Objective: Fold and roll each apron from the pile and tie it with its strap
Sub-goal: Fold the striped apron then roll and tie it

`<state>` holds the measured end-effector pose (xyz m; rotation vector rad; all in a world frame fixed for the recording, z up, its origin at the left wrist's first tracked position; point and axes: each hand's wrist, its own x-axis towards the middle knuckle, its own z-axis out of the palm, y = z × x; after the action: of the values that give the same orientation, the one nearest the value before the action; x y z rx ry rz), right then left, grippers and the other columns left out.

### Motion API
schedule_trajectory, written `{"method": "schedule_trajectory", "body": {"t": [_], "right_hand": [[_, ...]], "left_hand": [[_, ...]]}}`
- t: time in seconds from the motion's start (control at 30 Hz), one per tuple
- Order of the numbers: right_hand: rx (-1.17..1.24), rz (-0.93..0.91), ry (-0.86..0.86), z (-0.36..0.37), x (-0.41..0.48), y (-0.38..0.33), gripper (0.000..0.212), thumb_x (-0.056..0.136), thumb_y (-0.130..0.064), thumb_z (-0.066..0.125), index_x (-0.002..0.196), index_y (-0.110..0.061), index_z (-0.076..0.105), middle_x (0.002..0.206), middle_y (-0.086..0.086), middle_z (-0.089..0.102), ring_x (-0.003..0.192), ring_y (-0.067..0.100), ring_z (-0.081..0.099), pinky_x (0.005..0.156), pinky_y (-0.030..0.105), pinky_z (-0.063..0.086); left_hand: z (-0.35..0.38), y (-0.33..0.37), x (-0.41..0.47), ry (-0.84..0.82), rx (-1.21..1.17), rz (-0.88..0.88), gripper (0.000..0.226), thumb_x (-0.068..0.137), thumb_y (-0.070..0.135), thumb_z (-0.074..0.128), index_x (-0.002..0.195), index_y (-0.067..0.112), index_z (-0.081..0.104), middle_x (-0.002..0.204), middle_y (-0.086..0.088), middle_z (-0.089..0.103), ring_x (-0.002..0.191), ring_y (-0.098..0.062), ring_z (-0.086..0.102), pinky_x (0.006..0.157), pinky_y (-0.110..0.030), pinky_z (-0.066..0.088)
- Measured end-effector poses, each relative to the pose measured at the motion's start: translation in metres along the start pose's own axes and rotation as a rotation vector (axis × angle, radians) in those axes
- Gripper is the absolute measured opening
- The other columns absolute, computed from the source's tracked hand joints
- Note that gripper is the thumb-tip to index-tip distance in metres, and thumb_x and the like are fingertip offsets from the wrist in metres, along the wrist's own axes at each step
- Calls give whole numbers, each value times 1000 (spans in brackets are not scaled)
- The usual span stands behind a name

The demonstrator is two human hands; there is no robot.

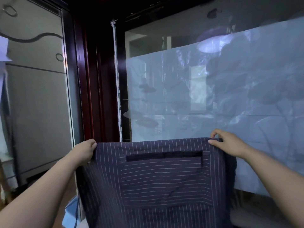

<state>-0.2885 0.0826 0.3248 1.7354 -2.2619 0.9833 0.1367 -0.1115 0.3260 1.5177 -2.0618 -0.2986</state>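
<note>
A dark navy apron with thin white pinstripes hangs spread out in front of me, held up in the air. It has a patch pocket with horizontal stripes and a black band along its top. My left hand grips the apron's upper left corner. My right hand pinches the upper right corner between thumb and fingers. The cloth's lower part runs out of the frame at the bottom. No strap and no pile of aprons is visible.
A large window covered with pale frosted film fills the wall ahead. A dark red wooden frame stands left of it, and a grey glass door lies further left. Light blue material lies low at the left.
</note>
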Motion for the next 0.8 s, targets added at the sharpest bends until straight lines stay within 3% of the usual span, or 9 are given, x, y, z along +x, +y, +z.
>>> {"method": "schedule_trajectory", "body": {"t": [0.2, 0.27, 0.37, 0.43, 0.5, 0.63, 0.7, 0.8], "right_hand": [[83, 211, -6, -2, 0, 17, 36, 71, -36, 81, 83, -10, 58, 86, 4, 60, 76, 15, 54, 58, 24, 36], [190, 267, 12, -3, -3, 16, 36, 71, -35, 81, 83, -7, 62, 87, 5, 60, 76, 15, 54, 58, 25, 37], [282, 330, -44, -3, -5, 14, 37, 78, -37, 75, 69, -5, 58, 70, 3, 57, 61, 14, 51, 52, 25, 34], [226, 338, -49, -3, -4, 13, 47, 80, -40, 72, 56, -12, 42, 58, 3, 44, 53, 15, 42, 51, 26, 28], [192, 357, -63, -3, -3, 14, 50, 81, -41, 70, 55, -15, 36, 59, 4, 39, 54, 17, 39, 54, 27, 27], [410, 378, -286, -10, -7, 15, 45, 69, -52, 76, 80, -11, 62, 88, 2, 65, 83, 19, 63, 68, 27, 45], [487, 363, -356, -14, -10, 14, 50, 61, -44, 85, 97, -15, 67, 103, 3, 67, 98, 20, 64, 76, 29, 49], [507, 331, -434, -17, -10, 6, 44, 70, -16, 79, 111, -12, 64, 108, 5, 68, 101, 19, 65, 81, 27, 51]], "left_hand": [[-5, -13, -3, -389, -392, -136, 27, 95, 36, 55, 89, 10, 51, 56, 0, 45, 48, -11, 40, 52, -25, 48], [-6, -14, -4, -469, -465, -158, 33, 90, 44, 59, 89, 12, 53, 66, -4, 49, 57, -11, 45, 58, -24, 49], [-6, -13, -6, -588, -480, -116, 33, 84, 40, 67, 105, 16, 60, 102, -6, 66, 91, -18, 62, 74, -27, 53], [-5, -14, -5, -608, -482, -73, 32, 84, 25, 71, 115, 23, 61, 116, -9, 65, 105, -25, 64, 82, -32, 54], [-4, -17, -4, -604, -565, -46, 36, 86, 13, 68, 119, 26, 61, 119, -12, 64, 106, -27, 64, 89, -36, 52], [-7, -23, -2, -512, -739, -32, 28, 95, 7, 53, 118, 18, 65, 116, -14, 68, 112, -28, 62, 99, -40, 47], [-10, -23, -3, -467, -728, -26, 26, 98, 6, 48, 115, 11, 67, 114, -16, 69, 109, -26, 63, 90, -34, 49], [-11, -22, -1, -402, -627, -31, 24, 99, 8, 48, 110, 10, 69, 107, -14, 71, 108, -27, 64, 85, -31, 51]]}}
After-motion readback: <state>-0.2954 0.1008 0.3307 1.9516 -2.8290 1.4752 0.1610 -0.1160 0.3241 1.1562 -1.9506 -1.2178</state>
